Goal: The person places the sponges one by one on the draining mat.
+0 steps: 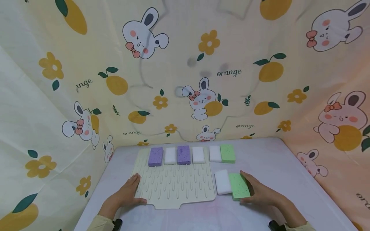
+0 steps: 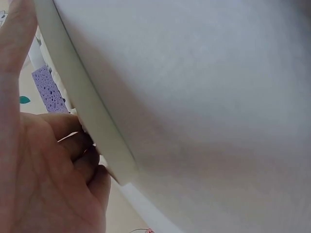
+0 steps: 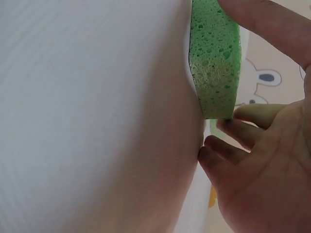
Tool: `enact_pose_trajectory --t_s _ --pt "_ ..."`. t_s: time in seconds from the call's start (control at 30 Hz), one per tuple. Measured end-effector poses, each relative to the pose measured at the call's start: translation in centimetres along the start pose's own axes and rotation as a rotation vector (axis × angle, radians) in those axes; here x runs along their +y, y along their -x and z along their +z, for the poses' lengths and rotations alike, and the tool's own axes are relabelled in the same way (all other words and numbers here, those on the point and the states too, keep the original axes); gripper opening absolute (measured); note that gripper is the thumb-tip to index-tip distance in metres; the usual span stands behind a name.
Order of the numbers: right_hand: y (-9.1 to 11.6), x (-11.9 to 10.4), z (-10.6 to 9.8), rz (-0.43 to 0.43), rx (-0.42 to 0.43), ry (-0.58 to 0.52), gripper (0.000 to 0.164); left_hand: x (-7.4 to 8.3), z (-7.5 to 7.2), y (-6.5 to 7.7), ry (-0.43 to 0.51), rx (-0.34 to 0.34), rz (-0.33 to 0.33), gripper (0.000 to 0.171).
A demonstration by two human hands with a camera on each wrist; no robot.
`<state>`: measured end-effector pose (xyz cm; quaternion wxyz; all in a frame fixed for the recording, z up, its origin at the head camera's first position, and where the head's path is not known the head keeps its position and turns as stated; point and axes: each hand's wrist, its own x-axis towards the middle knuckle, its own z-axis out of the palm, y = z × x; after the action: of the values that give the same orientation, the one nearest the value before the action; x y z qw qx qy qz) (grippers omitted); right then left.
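Note:
My right hand holds a green sponge between thumb and fingers at its near and far ends. The sponge lies on the table, its left side against a white sponge-like block. In the right wrist view the green sponge shows its pores, with fingertips at its lower end. My left hand rests against the left edge of a pale cream ridged board, thumb by its near left corner. Along the board's far edge stand a purple sponge, a white block, another purple sponge and another white block.
Right of the board's far corner, a white block and a second green sponge lie side by side. The white table ends at a patterned cloth backdrop on the back and both sides.

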<state>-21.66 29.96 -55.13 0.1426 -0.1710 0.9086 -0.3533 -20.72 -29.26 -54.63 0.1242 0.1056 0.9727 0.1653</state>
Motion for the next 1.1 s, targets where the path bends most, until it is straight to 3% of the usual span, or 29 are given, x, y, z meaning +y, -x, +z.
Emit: enact_pose_trajectory --t_s 0.43,1.1 --pt "0.6 -0.1 -0.4 0.025 0.0 0.019 0.125 -0.1 0.3 -0.3 -0.019 -0.006 -0.015 0.133" --pt "1.3 0.5 -1.0 -0.009 0.134 0.057 0.124 -0.5 0.3 -0.4 -0.049 0.009 -0.005 0.135"
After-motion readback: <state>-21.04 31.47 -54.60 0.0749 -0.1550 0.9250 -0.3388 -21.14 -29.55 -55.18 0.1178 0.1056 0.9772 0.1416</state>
